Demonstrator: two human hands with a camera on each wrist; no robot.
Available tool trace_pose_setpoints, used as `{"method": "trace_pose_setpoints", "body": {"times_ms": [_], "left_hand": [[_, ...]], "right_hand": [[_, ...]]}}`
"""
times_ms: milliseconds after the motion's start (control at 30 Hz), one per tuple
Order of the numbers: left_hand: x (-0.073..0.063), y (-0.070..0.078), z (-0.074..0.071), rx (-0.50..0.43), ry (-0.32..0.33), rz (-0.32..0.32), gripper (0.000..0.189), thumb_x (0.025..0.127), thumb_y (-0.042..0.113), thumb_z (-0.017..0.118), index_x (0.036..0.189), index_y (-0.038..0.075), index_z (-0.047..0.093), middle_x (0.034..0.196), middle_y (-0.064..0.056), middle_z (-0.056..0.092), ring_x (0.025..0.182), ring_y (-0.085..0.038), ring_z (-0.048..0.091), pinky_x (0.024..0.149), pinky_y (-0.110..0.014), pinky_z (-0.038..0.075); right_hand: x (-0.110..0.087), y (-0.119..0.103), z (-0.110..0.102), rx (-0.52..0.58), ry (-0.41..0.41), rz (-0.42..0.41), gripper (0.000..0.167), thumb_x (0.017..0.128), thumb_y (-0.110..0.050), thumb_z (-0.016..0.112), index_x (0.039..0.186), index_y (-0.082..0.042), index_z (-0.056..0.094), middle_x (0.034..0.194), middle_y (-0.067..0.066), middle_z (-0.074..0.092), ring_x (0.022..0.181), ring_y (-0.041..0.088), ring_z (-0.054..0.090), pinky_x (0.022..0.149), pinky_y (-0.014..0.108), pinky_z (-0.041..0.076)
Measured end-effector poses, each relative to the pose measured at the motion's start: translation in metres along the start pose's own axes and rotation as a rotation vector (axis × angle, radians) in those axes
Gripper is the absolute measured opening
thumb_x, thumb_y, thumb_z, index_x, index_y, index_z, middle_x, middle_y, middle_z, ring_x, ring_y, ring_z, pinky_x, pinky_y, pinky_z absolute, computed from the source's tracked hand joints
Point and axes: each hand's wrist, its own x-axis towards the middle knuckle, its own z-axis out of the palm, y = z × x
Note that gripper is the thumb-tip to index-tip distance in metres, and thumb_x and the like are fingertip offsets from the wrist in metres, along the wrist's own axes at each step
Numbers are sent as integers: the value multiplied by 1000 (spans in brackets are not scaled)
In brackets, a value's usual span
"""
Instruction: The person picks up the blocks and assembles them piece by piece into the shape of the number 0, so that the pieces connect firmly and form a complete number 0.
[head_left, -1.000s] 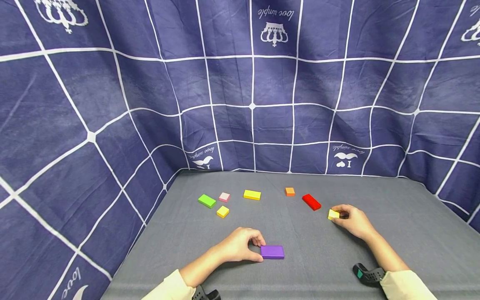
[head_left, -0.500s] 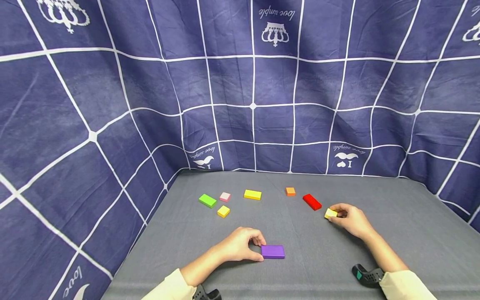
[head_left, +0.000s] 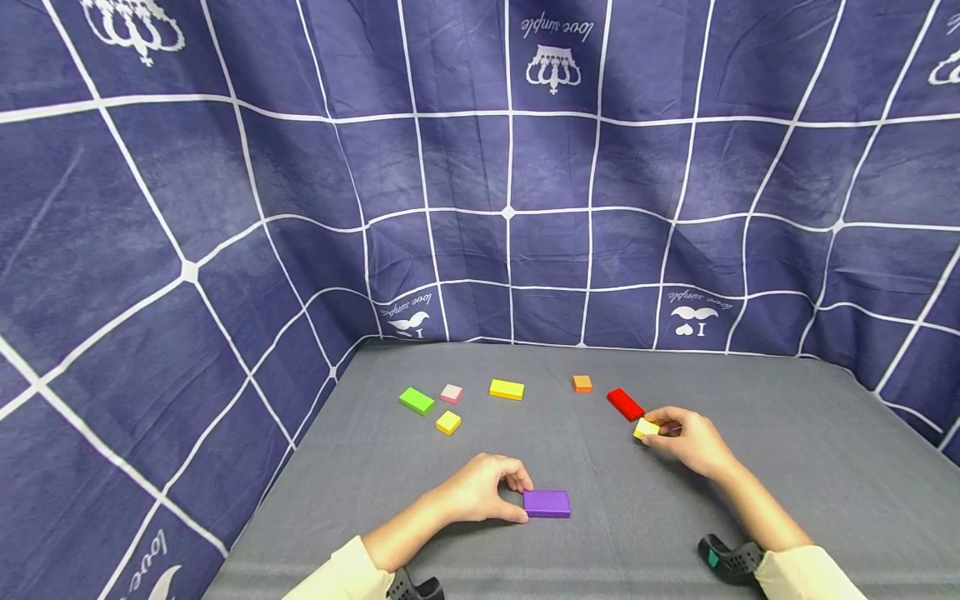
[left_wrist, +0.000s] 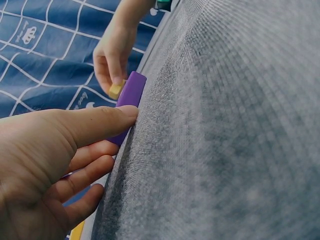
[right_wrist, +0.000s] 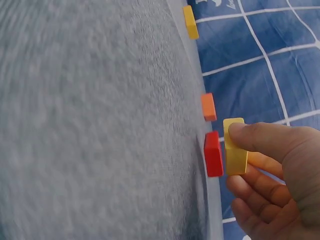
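Observation:
My left hand pinches the left end of a flat purple block between thumb and fingers, near the table's front. The block's right part sticks out uncovered. In the left wrist view the thumb lies along one side of the purple block. Farther right, my right hand holds a small yellow block by its right side. The right wrist view has this yellow block between thumb and fingers, seemingly raised off the cloth. Just behind it lies a red block.
On the grey cloth-covered table lie a green block, a pink block, a square yellow block, a long yellow block and an orange block. A blue checked curtain hangs behind.
My right hand has carried the small yellow block leftward, close in front of the red block. The left hand and the purple block have stayed in place.

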Motion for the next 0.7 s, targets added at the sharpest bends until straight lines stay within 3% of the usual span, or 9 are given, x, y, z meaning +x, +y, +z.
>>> {"method": "trace_pose_setpoints", "body": {"times_ms": [700], "left_hand": [[1, -2, 1, 7, -3, 0, 29, 69, 13, 88, 91, 15, 69, 82, 13, 63, 78, 3, 56, 76, -16, 47]], "right_hand": [[-6, -36, 20, 109, -108, -65, 26, 79, -15, 81, 100, -5, 70, 90, 0, 65, 80, 12, 59, 73, 26, 51]]}}
